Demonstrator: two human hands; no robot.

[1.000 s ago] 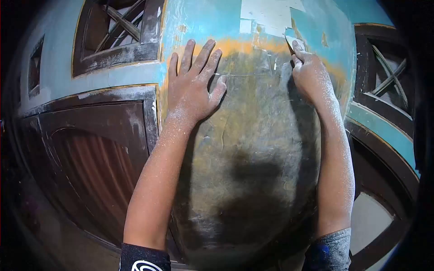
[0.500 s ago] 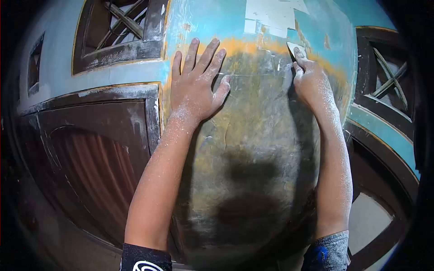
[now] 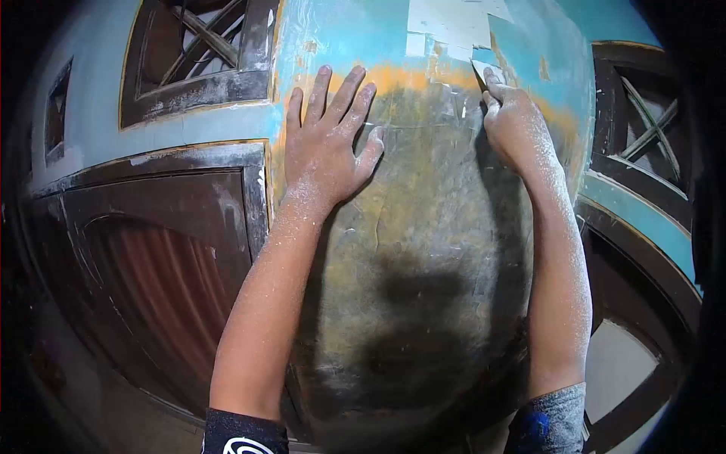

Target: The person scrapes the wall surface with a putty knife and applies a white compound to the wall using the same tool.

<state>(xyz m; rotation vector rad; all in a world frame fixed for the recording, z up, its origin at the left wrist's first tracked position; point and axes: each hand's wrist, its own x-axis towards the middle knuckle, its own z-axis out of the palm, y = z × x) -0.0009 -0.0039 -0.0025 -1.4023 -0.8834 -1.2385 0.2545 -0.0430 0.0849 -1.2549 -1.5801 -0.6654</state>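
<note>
My left hand (image 3: 329, 147) lies flat against the wall (image 3: 423, 204), fingers spread, holding nothing. Dust coats its wrist and forearm. In my right hand (image 3: 514, 121) is a scraper (image 3: 479, 69), its pale blade pressed to the wall and pointing up and left, the index finger lying along it. The handle is hidden in the closed fingers. Under the blade, flaking turquoise paint (image 3: 363, 34) meets an orange band (image 3: 408, 79). Just above is a bare white patch (image 3: 450, 26) with jagged edges. Lower down the wall is mottled brown and grey-green.
To the left are a dark wooden door (image 3: 151, 250) and a framed opening with crossed slats (image 3: 204, 45). Another slatted frame (image 3: 646, 121) stands on the right, over a dark panel. Shadows of my head and arms fall on the wall.
My right hand and the scraper have shifted slightly up and to the left along the paint edge. My left hand stays in place on the wall.
</note>
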